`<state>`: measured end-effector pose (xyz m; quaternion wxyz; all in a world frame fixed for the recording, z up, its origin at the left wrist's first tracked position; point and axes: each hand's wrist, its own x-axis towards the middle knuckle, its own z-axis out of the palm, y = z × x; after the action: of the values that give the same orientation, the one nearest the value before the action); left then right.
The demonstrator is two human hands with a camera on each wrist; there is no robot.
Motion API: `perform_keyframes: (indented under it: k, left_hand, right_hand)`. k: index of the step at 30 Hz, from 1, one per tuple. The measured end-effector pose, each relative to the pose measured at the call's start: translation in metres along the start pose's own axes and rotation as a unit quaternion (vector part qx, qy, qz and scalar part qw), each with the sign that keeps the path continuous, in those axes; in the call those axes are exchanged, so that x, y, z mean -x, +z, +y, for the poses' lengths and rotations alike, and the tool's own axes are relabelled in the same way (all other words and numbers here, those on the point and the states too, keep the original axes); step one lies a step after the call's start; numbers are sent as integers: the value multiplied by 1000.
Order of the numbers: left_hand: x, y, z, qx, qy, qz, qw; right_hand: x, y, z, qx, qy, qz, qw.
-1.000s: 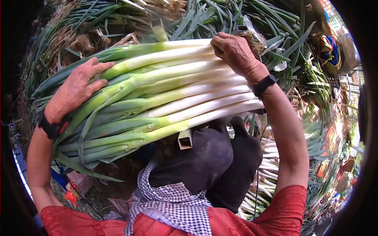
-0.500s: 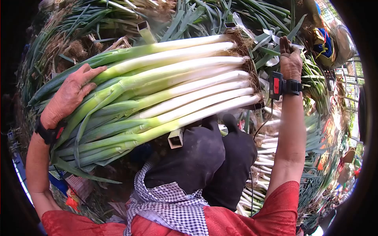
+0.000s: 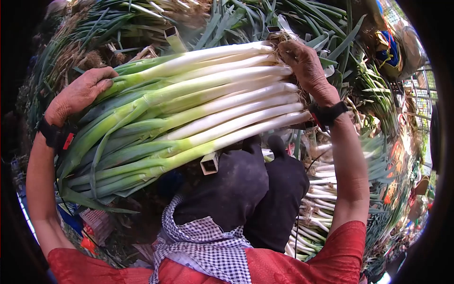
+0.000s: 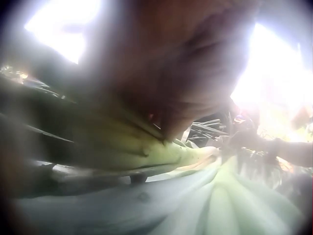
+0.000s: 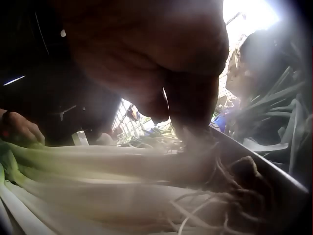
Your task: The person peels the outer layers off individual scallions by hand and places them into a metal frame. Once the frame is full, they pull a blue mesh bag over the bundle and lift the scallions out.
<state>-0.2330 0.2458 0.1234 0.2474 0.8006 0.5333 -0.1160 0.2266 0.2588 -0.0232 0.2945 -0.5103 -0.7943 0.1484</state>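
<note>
A broad layer of leeks [image 3: 208, 116] lies side by side across a frame above the person's lap, green leaves left and white shanks right. At the far left corner, my left hand [image 3: 84, 90] grips the green part of the farthest leek [image 3: 161, 68], thumb on the near side. In the left wrist view that hand [image 4: 181, 73] comes down dark and blurred over a leek [image 4: 166, 154]. My right hand [image 3: 307, 66] is at the far root ends, its fingers bent around one leek's root end. The right wrist view shows its fingers [image 5: 193, 107] right at that end, beside stringy roots [image 5: 234, 191].
Square metal tube ends [image 3: 209, 163] stick out at the near and far sides of the layer. A metal edge [image 5: 264, 159] runs along the roots. More leeks [image 3: 326, 189] are heaped at the right, with leafy piles [image 3: 302, 19] beyond. Dark-trousered knees [image 3: 241, 175] are beneath.
My right hand swung out to the right off the root ends, then came back to them. My left hand moved slightly up and left, and the farthest leeks shifted.
</note>
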Motion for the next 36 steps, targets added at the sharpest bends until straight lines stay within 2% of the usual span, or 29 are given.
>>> perform_keyframes:
  k: [2, 5, 8, 10, 16, 20, 22, 25, 27, 28, 30, 33, 36]
  left_hand:
    - [-3, 2, -4, -13, 19, 25, 999]
    - [-11, 4, 0, 55, 26, -20, 998]
    - [-8, 7, 11, 86, -7, -7, 996]
    - [-5, 7, 19, 83, -22, -2, 996]
    - [-10, 11, 4, 82, -20, 14, 996]
    - [-11, 12, 5, 84, -22, -5, 996]
    - [-9, 20, 2, 77, 17, 55, 995]
    - [-10, 15, 13, 121, -23, 11, 992]
    - [-12, 14, 1, 101, 9, -2, 995]
    - [-11, 13, -1, 103, 20, 1, 995]
    - [-10, 14, -11, 89, 10, 12, 996]
    - [-11, 19, -14, 75, 44, 24, 996]
    - [-11, 19, -16, 70, 33, 25, 997]
  right_hand:
    - [-8, 13, -4, 38, -27, -7, 999]
    - [-21, 31, -5, 90, -52, -20, 994]
    - [-30, 41, -2, 120, -72, -30, 990]
    - [-35, 42, -1, 160, -64, -104, 979]
    - [-38, 40, 6, 153, -128, -83, 976]
    - [-39, 43, 6, 155, -107, -70, 980]
    - [-41, 44, 9, 148, -103, -74, 981]
    - [-35, 37, 8, 77, -118, -73, 987]
    - [-35, 39, 5, 102, -92, -81, 987]
    - [-37, 41, 6, 100, -114, -73, 986]
    - [-39, 38, 0, 85, -87, -92, 988]
    - [-41, 36, 2, 66, -106, -93, 988]
    - [-42, 36, -1, 91, -113, -94, 985]
